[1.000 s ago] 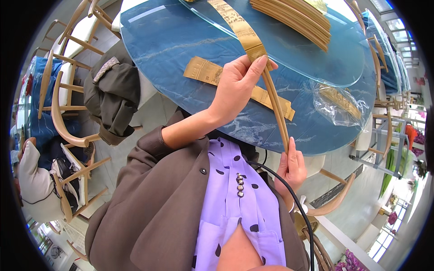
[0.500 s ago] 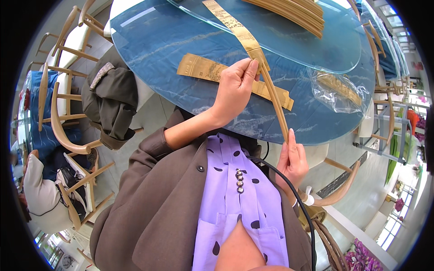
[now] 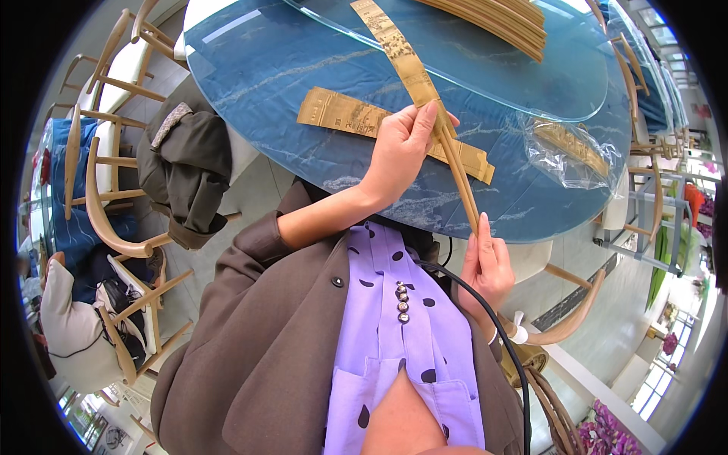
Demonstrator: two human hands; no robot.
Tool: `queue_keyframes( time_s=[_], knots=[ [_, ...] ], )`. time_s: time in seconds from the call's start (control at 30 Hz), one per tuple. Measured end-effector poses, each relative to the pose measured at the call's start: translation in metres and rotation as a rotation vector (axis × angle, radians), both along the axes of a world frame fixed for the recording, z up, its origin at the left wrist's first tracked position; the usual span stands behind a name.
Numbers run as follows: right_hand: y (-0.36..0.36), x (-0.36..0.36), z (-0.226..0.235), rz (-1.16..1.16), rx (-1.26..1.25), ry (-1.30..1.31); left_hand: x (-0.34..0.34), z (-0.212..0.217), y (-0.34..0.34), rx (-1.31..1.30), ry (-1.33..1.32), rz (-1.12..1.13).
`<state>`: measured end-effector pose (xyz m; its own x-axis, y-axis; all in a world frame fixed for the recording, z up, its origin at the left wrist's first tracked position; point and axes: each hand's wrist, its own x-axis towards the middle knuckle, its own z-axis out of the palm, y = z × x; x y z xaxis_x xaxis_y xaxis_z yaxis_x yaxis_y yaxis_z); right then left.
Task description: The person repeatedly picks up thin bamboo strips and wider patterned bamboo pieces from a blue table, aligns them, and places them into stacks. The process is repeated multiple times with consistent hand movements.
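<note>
My left hand (image 3: 402,152) is closed around the open lower end of a gold printed paper chopstick sleeve (image 3: 394,51), which slants away over the table. A pair of wooden chopsticks (image 3: 459,176) reaches from that end toward me, with their upper part hidden in the sleeve. By their near ends the chopsticks are pinched in the fingers of my right hand (image 3: 489,269), just off the table's front edge. Beneath my left hand, a second gold sleeve (image 3: 337,111) lies flat across the tabletop, partly covered by the hand.
The round table (image 3: 258,83) has a blue marbled top with a raised glass turntable (image 3: 470,76). On the glass rests a stack of long wooden chopsticks (image 3: 493,23). To the right lies a clear plastic bag (image 3: 569,155) with gold sleeves inside. A dark coat (image 3: 186,167) drapes a chair at left.
My left hand and the sleeve have shifted slightly right. The right hand, with the chopstick ends, has moved slightly left. Less of the chopsticks' length now shows between the hands.
</note>
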<state>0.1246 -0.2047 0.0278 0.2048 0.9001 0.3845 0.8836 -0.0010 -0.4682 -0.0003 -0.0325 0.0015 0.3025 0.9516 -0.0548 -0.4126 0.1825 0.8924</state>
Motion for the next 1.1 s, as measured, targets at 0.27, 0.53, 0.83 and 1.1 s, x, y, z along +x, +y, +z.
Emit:
queue_keyframes(
  time_s=[0.27,0.53,0.83,1.1],
  knots=[
    [0.001,0.002,-0.003,0.009,0.037,0.009,-0.004,0.002,0.008,-0.002,-0.068,0.021],
    [0.004,0.001,0.001,0.009,0.022,0.015,-0.004,0.008,0.010,-0.099,-0.166,0.097],
    [0.004,-0.002,-0.002,0.011,0.049,0.017,0.002,-0.005,0.010,0.025,-0.022,0.108],
    [0.014,-0.002,-0.003,0.041,0.077,0.022,-0.017,0.010,0.034,0.102,-0.070,0.188]
  ],
)
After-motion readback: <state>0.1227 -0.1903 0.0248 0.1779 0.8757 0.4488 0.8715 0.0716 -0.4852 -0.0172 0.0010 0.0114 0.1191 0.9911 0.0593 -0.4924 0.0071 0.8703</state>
